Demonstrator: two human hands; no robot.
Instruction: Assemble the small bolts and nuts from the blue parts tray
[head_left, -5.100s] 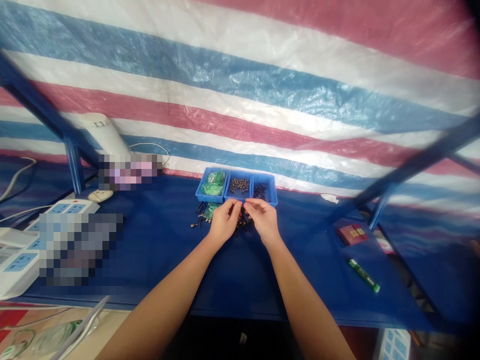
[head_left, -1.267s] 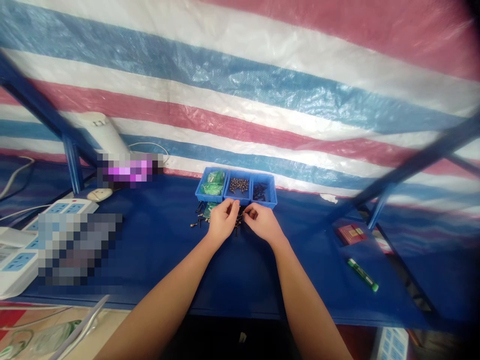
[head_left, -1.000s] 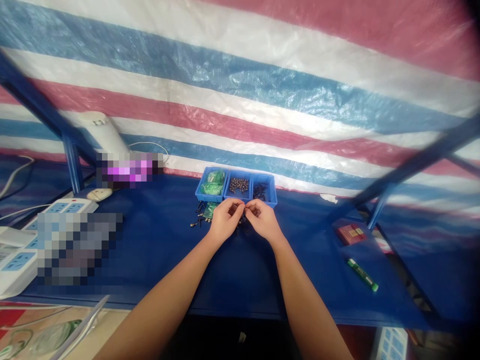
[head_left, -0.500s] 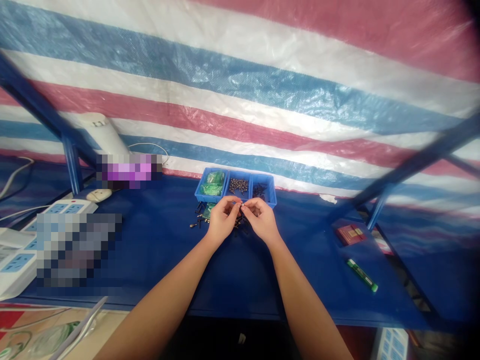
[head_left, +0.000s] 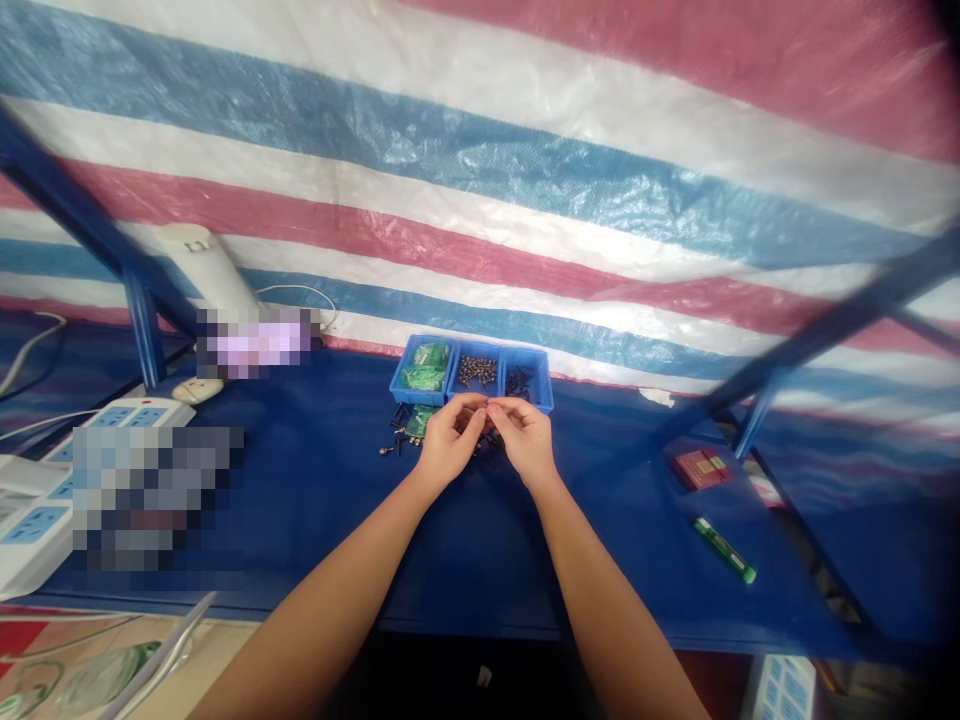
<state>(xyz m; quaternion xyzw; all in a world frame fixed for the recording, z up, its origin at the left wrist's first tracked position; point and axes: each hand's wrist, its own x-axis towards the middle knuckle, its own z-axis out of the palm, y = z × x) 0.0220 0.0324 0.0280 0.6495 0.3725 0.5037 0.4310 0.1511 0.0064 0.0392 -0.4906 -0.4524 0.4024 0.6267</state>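
Note:
My left hand (head_left: 450,440) and my right hand (head_left: 525,435) meet fingertip to fingertip just in front of a blue three-part bin (head_left: 420,398). Both are pinched closed, and whatever lies between the fingers is too small and covered to name. The bin's left compartment has green packets (head_left: 424,376), the middle one small brass-coloured metal parts (head_left: 478,372), the right one black parts (head_left: 519,381). Beside my left hand lie a green packet (head_left: 418,422) and loose black and brass pieces (head_left: 387,450). More loose pieces are partly hidden under my hands.
On the left are a white power strip (head_left: 34,525) and a white cylinder (head_left: 210,270) with a cable. A red box (head_left: 701,468) and a green tube (head_left: 724,550) lie at the right. Blue metal frame bars (head_left: 810,345) slope down on both sides before a striped sheet (head_left: 480,200).
My fingertips have drawn closer together, and the small shiny piece glimpsed between them is now covered. My left hand has shifted slightly right. The bin has not moved.

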